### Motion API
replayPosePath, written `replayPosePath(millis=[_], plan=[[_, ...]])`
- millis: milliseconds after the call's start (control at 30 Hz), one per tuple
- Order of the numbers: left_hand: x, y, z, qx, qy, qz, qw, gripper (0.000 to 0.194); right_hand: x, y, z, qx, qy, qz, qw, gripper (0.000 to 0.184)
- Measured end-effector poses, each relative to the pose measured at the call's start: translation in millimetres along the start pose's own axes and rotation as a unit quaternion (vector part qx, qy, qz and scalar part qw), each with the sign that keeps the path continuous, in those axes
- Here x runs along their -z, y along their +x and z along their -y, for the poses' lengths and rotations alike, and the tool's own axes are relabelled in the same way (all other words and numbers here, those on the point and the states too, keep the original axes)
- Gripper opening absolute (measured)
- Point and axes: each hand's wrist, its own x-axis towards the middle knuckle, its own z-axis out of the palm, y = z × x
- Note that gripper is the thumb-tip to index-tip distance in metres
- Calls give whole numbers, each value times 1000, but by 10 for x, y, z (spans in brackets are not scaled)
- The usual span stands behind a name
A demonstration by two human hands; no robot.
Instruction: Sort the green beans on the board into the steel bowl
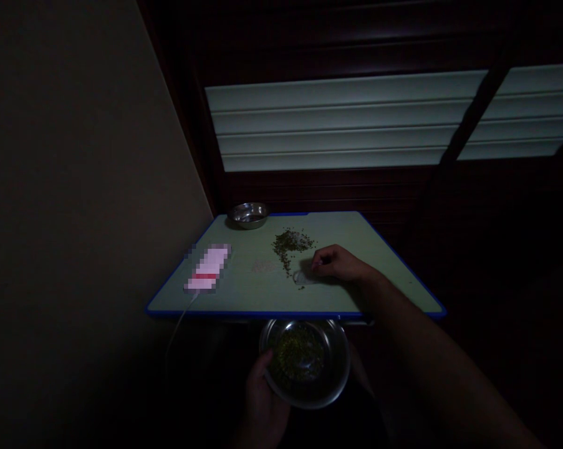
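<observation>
Lit phone (pixel 208 268) (pixelated), thin cable (pixel 182 318) attached; pale slatted panels (pixel 346 115) behind; plain wall (pixel 85 156) left

I count two bare hands on my feed: one left hand (pixel 265 396) and one right hand (pixel 341 264). Metal bowls come to two, one larger bowl (pixel 335 368) and one smaller bowl (pixel 249 217). I have one worktop (pixel 360 240), one blurred-out phone-like device (pixel 209 268) and one cable (pixel 183 313). Grains lie in two lots, one loose patch of grains (pixel 288 242) and one bowlful of grains (pixel 300 355), too fine for me to number singly. Behind, I make it two pale panels, a wider panel (pixel 346 121) and a narrower panel (pixel 519 112).
</observation>
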Motion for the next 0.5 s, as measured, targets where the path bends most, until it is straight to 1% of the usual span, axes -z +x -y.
replayPosePath(millis=[233,400,500], plan=[[-4,-3,-2,2,-1,6,1000,22,21,4,-5,-14,-6,-9,1000,19],[-18,-19,-1,8,-10,-2,1000,24,56,3,-9,2,-16,-49,999,19],[-24,-24,-2,10,-10,-2,1000,25,52,8,-13,2,-10,-41,999,19]])
